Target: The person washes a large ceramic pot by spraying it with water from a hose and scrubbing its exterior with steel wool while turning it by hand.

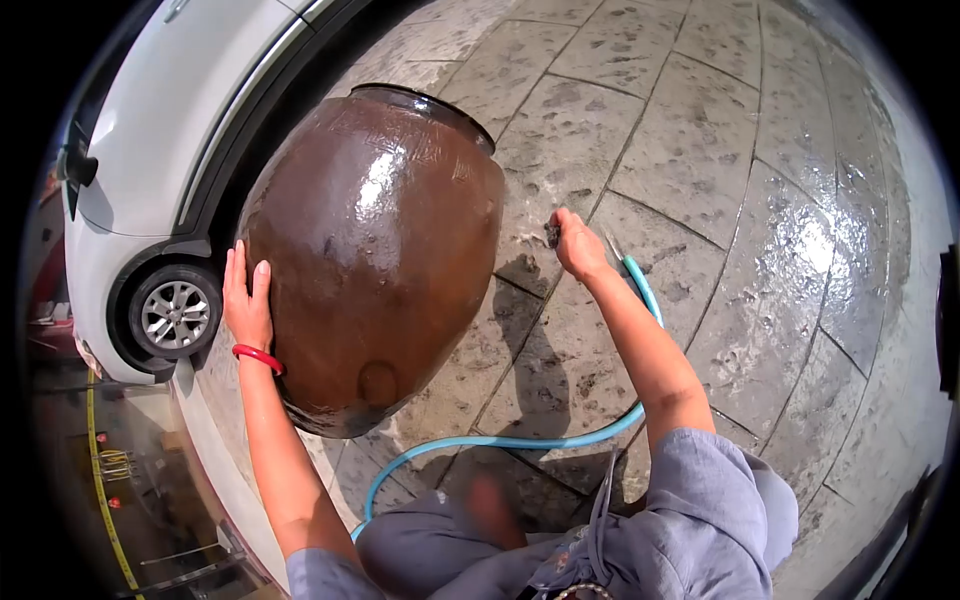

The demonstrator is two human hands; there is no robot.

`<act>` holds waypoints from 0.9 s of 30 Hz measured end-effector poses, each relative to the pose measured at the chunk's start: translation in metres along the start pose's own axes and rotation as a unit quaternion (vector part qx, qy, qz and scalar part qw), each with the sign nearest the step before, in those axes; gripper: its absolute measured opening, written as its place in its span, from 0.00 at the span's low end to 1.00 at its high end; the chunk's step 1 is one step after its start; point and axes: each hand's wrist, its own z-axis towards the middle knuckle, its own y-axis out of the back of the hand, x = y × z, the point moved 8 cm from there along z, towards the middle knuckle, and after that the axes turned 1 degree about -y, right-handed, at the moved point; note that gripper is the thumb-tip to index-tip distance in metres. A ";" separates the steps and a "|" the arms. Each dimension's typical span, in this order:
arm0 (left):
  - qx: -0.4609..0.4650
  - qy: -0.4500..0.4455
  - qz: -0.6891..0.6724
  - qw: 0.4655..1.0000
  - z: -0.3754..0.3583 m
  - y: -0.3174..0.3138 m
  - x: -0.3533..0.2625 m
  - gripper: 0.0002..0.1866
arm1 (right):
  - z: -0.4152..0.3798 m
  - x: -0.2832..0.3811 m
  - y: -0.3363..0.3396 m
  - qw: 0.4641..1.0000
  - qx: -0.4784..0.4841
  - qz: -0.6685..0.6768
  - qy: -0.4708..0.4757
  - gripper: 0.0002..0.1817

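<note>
A large brown glazed jar (370, 250) lies on its side, wet and shiny, with its dark rim pointing away from me. My left hand (248, 305), with a red bangle (258, 357) at the wrist, rests flat against the jar's left side, fingers stretched out. To the right of the jar, apart from it, my right hand (578, 245) is closed around a small dark, rough clump (552, 235); its exact kind is too small to make out. Close by that hand, the end of a light blue hose (640, 275) lies on the ground.
Wet stone paving (690, 150) surrounds the jar. A white car (170, 130) with its wheel (175, 312) stands close on the left. The hose curves across the ground in front of my knees. At lower left, a yellow strip (97, 470) runs beside a pale curb.
</note>
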 end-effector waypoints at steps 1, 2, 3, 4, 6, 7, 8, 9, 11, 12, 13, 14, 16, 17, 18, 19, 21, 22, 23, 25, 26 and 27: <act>-0.001 -0.002 0.008 1.000 0.001 0.001 -0.003 0.28 | -0.008 -0.026 0.018 0.994 0.052 -0.085 -0.039 0.09; -0.006 -0.010 0.011 1.000 0.001 0.001 -0.003 0.28 | -0.017 -0.054 0.035 0.977 0.102 -0.169 -0.077 0.11; -0.006 -0.014 0.011 1.000 0.002 -0.001 -0.002 0.28 | -0.027 -0.085 0.050 0.957 0.114 -0.239 -0.121 0.11; -0.007 -0.019 0.013 1.000 0.003 -0.002 0.000 0.28 | -0.038 -0.110 0.064 0.929 0.124 -0.307 -0.164 0.12; -0.015 -0.010 0.016 1.000 0.003 -0.002 -0.004 0.29 | -0.069 -0.129 0.075 0.883 0.224 -0.359 -0.202 0.19; -0.017 -0.007 0.023 1.000 0.004 -0.002 -0.005 0.29 | -0.086 -0.131 0.074 0.876 0.253 -0.363 -0.191 0.22; -0.015 -0.012 0.023 1.000 0.005 -0.003 0.000 0.30 | -0.102 -0.133 0.070 0.868 0.281 -0.366 -0.181 0.25; -0.015 -0.014 0.028 0.999 0.005 -0.004 0.001 0.30 | -0.110 -0.137 0.067 0.869 0.278 -0.369 -0.177 0.25; -0.023 -0.017 0.032 0.999 0.005 -0.001 -0.001 0.31 | -0.113 -0.141 0.067 0.895 0.209 -0.349 -0.182 0.23; -0.018 -0.013 0.035 0.999 0.004 0.000 -0.001 0.31 | -0.117 -0.141 0.068 0.896 0.205 -0.351 -0.179 0.23; -0.013 -0.009 0.038 0.999 0.002 0.000 -0.002 0.31 | -0.119 -0.141 0.072 0.910 0.175 -0.328 -0.184 0.22; -0.015 -0.006 0.041 0.999 0.001 0.000 -0.003 0.31 | -0.118 -0.136 0.075 0.923 0.144 -0.304 -0.187 0.21; -0.015 -0.006 0.040 0.999 -0.001 0.000 -0.003 0.32 | -0.110 -0.125 0.080 0.943 0.098 -0.255 -0.190 0.19; -0.018 -0.006 0.048 0.999 -0.001 -0.002 0.001 0.33 | -0.103 -0.093 0.088 0.967 0.076 -0.186 -0.154 0.19; -0.021 -0.003 0.048 0.999 -0.002 0.001 -0.002 0.33 | -0.096 -0.061 0.096 0.985 0.054 -0.116 -0.118 0.20; -0.018 -0.001 0.051 0.999 -0.003 0.001 -0.006 0.33 | -0.089 -0.035 0.101 0.989 0.035 -0.101 -0.097 0.24; -0.018 -0.001 0.055 0.998 -0.005 0.001 -0.006 0.34 | -0.076 0.018 0.112 0.991 0.063 -0.098 -0.071 0.26; -0.021 0.000 0.054 0.998 -0.007 0.001 -0.004 0.34 | -0.069 0.045 0.117 0.991 0.087 -0.093 -0.046 0.28; -0.023 -0.001 0.057 0.998 -0.007 0.001 -0.004 0.34 | -0.063 0.066 0.127 0.991 0.084 -0.095 -0.043 0.28; -0.029 -0.005 0.050 0.998 -0.009 0.001 -0.003 0.34 | -0.053 0.107 0.142 0.990 0.093 -0.104 0.008 0.29; -0.024 -0.008 0.048 0.999 -0.007 0.000 -0.003 0.35 | -0.047 0.121 0.148 0.988 0.089 -0.117 0.034 0.31; -0.027 -0.007 0.046 0.999 -0.007 0.002 -0.003 0.35 | -0.047 0.124 0.151 0.988 0.088 -0.120 0.036 0.31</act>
